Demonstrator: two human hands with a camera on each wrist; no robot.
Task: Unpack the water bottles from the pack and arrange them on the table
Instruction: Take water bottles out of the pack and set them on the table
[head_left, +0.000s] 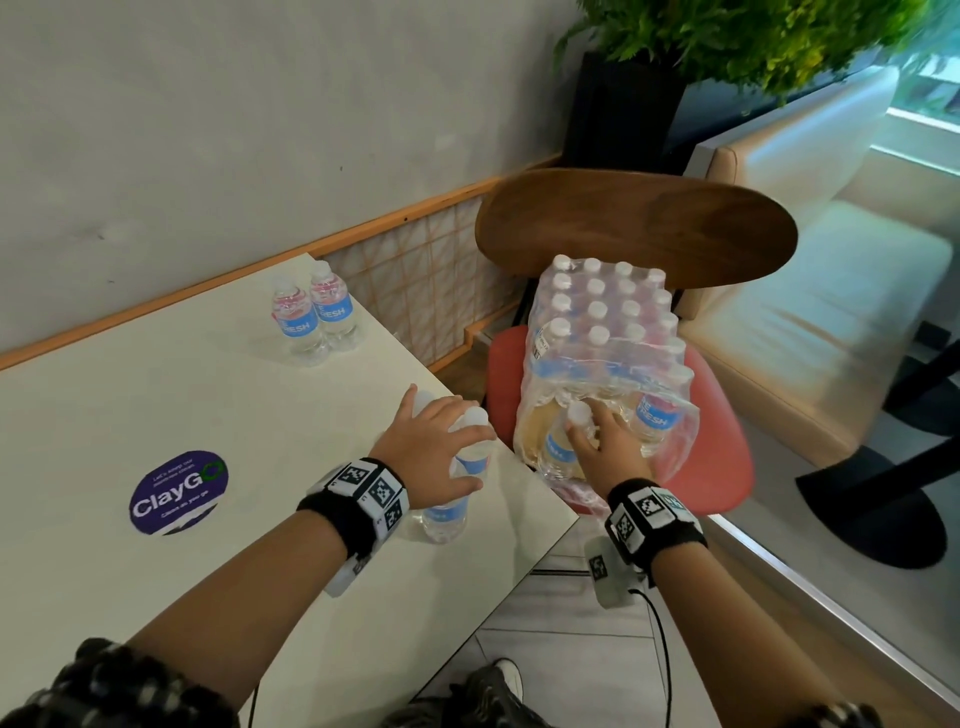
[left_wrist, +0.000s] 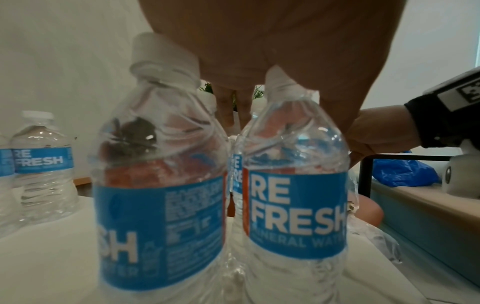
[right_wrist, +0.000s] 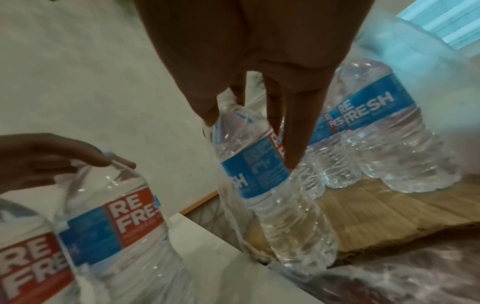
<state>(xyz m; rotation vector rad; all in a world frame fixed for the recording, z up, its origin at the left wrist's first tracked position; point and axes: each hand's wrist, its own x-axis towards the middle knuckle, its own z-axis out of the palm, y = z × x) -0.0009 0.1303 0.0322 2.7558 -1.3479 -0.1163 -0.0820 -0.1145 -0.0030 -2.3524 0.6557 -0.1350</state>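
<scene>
Two clear water bottles with blue labels (left_wrist: 158, 205) (left_wrist: 296, 205) stand side by side at the white table's right edge (head_left: 447, 514). My left hand (head_left: 441, 441) sits over their white caps and grips both tops. The shrink-wrapped pack (head_left: 602, 332), still holding several bottles, rests on a chair's red seat (head_left: 727, 467). Its near end is torn open. My right hand (head_left: 597, 441) reaches into that opening, its fingers round the neck of one bottle (right_wrist: 259, 174) that leans inside the wrap. Two more bottles (head_left: 314, 317) stand together at the table's far side.
The white table (head_left: 208, 405) carries a round purple sticker (head_left: 179, 492) near me. The chair's wooden back (head_left: 634, 228) rises behind the pack. A beige bench (head_left: 831, 291) lies to the right and a potted plant (head_left: 727, 41) stands in the corner.
</scene>
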